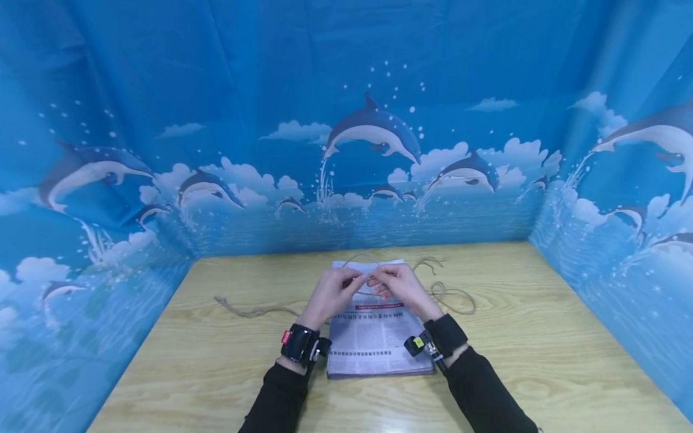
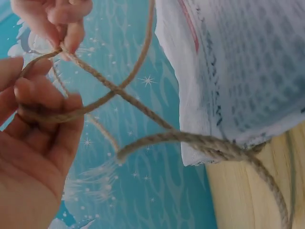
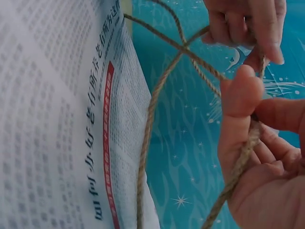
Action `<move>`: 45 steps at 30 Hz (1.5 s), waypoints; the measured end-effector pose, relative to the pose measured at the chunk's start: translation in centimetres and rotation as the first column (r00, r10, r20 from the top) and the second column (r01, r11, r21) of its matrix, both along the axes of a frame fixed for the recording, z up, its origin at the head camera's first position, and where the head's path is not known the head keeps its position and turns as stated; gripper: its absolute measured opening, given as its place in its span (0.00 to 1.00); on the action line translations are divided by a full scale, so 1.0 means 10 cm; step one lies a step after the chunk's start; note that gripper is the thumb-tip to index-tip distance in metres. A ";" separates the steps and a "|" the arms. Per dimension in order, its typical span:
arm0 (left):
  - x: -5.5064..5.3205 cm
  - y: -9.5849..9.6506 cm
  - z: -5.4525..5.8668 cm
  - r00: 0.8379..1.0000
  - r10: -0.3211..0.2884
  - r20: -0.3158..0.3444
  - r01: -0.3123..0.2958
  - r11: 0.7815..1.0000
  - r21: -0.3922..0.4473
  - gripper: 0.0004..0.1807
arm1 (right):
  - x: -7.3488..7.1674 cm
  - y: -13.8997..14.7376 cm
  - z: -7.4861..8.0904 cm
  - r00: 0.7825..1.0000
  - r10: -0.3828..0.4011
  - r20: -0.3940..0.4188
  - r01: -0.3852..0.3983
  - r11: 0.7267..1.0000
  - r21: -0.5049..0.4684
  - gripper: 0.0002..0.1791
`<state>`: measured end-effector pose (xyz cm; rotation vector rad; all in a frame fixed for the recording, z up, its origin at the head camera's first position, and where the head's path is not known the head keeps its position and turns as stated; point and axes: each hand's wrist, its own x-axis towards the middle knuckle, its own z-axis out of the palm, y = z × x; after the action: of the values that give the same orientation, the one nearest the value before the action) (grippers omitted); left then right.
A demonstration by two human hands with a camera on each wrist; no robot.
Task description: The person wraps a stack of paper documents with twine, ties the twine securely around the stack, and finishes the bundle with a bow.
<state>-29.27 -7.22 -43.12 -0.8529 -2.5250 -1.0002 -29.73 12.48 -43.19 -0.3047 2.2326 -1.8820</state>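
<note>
A stack of newspapers (image 1: 368,343) lies on the table with twine around its far part. Over that far part, my left hand (image 1: 337,293) and right hand (image 1: 399,285) meet fingertip to fingertip. In the left wrist view, a strand of brown twine (image 2: 97,75) runs up to the right hand's pinching fingertips, and another strand passes through the curled fingers of my left hand (image 2: 40,148). The strands cross each other between paper and hands. Seen from the right wrist, my right hand (image 3: 267,162) pinches twine between thumb and index finger, and a length hangs across its palm.
One twine tail (image 1: 251,313) stretches left over the wooden table (image 1: 178,361). To the right lie a loose twine loop (image 1: 472,304) and a frayed end (image 1: 430,261). A blue dolphin-print curtain (image 1: 281,72) stands behind and along both sides.
</note>
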 end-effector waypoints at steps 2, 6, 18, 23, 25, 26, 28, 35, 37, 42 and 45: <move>0.01 -0.01 0.01 0.997 -0.021 0.074 0.023 0.999 -0.027 0.13 | 0.00 0.01 0.00 1.000 0.003 0.027 -0.002 0.999 -0.034 0.17; 0.02 0.00 -0.01 0.984 -0.018 0.179 0.045 0.988 -0.148 0.12 | 0.00 0.02 -0.01 0.998 0.014 0.067 -0.010 0.997 -0.073 0.21; 0.02 0.00 -0.11 0.958 0.214 0.193 -0.183 0.969 -0.164 0.17 | -0.03 -0.02 -0.06 0.983 0.115 0.145 -0.075 0.963 -0.257 0.18; -0.02 0.01 -0.15 0.958 0.266 0.106 -0.249 0.957 -0.148 0.12 | -0.01 -0.07 -0.07 0.999 0.037 0.004 -0.036 0.994 -0.103 0.18; -0.02 0.01 -0.16 0.967 0.240 0.082 -0.226 0.962 -0.157 0.08 | -0.02 -0.08 -0.08 0.999 0.007 -0.040 -0.010 0.998 -0.068 0.19; -0.03 0.02 -0.16 0.971 0.222 0.085 -0.207 0.966 -0.157 0.08 | -0.02 -0.08 -0.09 0.999 -0.007 -0.050 0.003 0.998 -0.068 0.19; -0.02 0.03 -0.16 0.976 0.175 0.126 -0.158 0.978 -0.137 0.11 | -0.02 -0.08 -0.10 0.997 -0.032 -0.065 0.027 0.997 -0.074 0.20; 0.00 0.04 -0.12 0.959 0.046 0.279 -0.041 0.999 -0.023 0.21 | -0.01 -0.06 -0.10 0.990 -0.068 -0.120 0.054 0.992 -0.117 0.22; -0.01 0.04 -0.12 0.964 0.052 0.262 -0.056 0.998 0.006 0.20 | -0.01 -0.07 -0.09 0.990 -0.056 -0.131 0.039 0.991 -0.131 0.22; -0.04 0.03 -0.13 0.979 0.079 0.185 -0.092 0.994 0.065 0.14 | -0.03 -0.07 -0.11 0.994 -0.017 -0.106 0.000 0.988 -0.152 0.22; -0.05 0.02 -0.13 0.979 0.073 0.188 -0.095 0.990 0.107 0.11 | -0.06 -0.04 -0.12 0.999 -0.009 -0.050 -0.001 0.983 -0.185 0.21</move>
<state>-29.78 -7.04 -44.46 -0.6414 -2.5982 -1.2354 -30.30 12.04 -44.38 -0.3819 2.0935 -2.1109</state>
